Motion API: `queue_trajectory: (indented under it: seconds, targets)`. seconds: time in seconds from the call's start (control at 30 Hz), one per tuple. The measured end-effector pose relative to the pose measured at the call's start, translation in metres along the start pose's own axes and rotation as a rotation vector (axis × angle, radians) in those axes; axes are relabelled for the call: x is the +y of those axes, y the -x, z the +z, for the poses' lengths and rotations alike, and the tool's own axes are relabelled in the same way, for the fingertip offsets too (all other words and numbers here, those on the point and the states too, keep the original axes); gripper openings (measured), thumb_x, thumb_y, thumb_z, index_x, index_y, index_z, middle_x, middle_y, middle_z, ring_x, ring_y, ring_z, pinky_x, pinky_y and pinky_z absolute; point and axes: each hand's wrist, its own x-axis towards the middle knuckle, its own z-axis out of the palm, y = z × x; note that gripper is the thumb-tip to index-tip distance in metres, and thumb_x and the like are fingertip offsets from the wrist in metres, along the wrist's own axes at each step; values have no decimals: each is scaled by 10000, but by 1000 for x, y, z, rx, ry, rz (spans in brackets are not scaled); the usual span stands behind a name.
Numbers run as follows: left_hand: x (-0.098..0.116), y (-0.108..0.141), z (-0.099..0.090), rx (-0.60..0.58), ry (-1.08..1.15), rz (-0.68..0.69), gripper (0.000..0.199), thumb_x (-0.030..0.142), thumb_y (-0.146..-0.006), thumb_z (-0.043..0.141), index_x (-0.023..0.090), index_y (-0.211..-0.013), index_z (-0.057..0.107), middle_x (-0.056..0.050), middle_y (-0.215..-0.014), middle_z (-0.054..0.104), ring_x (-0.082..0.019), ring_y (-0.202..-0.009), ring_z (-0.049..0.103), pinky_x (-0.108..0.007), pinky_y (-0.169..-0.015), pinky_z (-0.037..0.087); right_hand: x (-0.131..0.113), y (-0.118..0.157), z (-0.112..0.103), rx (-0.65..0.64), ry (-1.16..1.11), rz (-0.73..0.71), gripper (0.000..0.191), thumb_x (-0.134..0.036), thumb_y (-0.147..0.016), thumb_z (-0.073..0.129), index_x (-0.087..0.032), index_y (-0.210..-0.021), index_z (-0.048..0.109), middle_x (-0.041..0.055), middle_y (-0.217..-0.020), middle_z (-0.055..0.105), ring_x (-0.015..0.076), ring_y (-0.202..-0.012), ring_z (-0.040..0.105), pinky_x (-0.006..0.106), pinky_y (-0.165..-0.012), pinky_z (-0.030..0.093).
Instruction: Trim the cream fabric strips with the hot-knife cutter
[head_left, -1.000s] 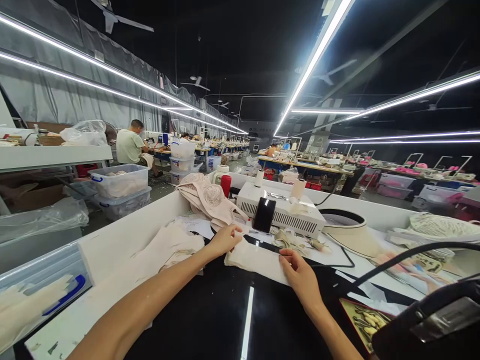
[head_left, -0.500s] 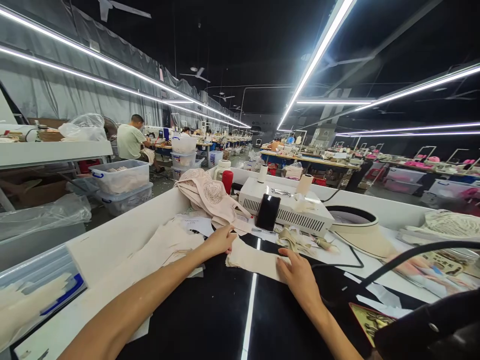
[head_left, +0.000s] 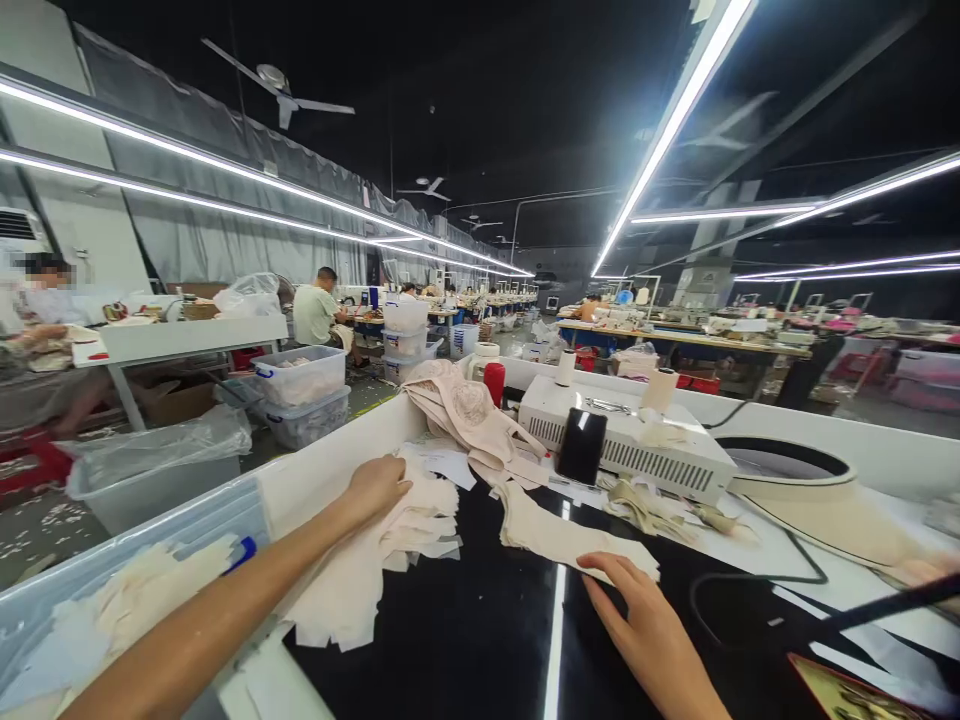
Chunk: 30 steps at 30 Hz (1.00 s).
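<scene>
My left hand reaches to the top of a spread pile of cream fabric pieces on the left. Its fingers are curled closed at the pile's upper edge; the fingertips are partly hidden, pinching the fabric there. My right hand is open, fingers stretched out. Its fingertips rest at the near edge of a small stack of cream fabric strips lying on the black tabletop. Beyond the strips lies a heap of beige lace bras.
A phone leans against a white vented box holding thread cones. Fabric scraps and a beige visor lie to the right. A clear bin of cream pieces stands at left. Other people sit at far tables.
My left hand has let go of the strip stack and moved left to the fabric pile. My right hand stays by the stack, fingers straighter. The view has turned left.
</scene>
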Motion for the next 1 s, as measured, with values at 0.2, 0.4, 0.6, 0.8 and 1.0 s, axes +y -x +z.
queue_trajectory:
  seconds: [0.2, 0.4, 0.6, 0.8, 1.0]
  targets:
    - [-18, 7, 4, 33, 118, -5, 290, 402, -1042, 659, 149, -1182, 682, -75, -1159, 704, -216, -1014, 700, -422, -909, 610, -24, 12, 11, -33, -71, -83, 281, -512, -948, 581, -297, -999, 755, 64, -1096, 779, 277, -1038, 765, 369, -905, 635]
    - [-39, 13, -3, 84, 239, -23, 295, 404, -1047, 652, 144, -1184, 672, -70, -1122, 703, -199, -958, 702, -392, -856, 617, -48, 25, 14, -75, -106, -141, 256, -473, -954, 594, -286, -978, 767, 69, -1080, 791, 253, -978, 791, 305, -861, 654]
    - [-46, 34, -1, 78, 191, -16, 281, 413, -1018, 686, 144, -1103, 684, -58, -1081, 701, -208, -976, 687, -419, -905, 588, -60, 34, 11, -205, -105, -168, 266, -457, -1008, 561, -286, -1023, 764, 83, -1106, 778, 249, -998, 781, 299, -854, 647]
    - [-42, 46, 3, 93, 172, 6, 302, 440, -1037, 649, 152, -1124, 679, -63, -1103, 693, -207, -973, 678, -409, -896, 583, -66, 42, 13, -247, -121, -168, 259, -429, -1015, 545, -287, -996, 761, 76, -1076, 770, 243, -998, 769, 307, -880, 635]
    - [-33, 56, -11, 166, 165, 37, 281, 423, -1044, 598, 157, -1063, 686, -59, -1038, 698, -207, -918, 663, -377, -862, 548, -78, 48, 7, -308, -179, -127, 237, -430, -998, 567, -294, -979, 760, 55, -1045, 768, 227, -935, 755, 295, -844, 624]
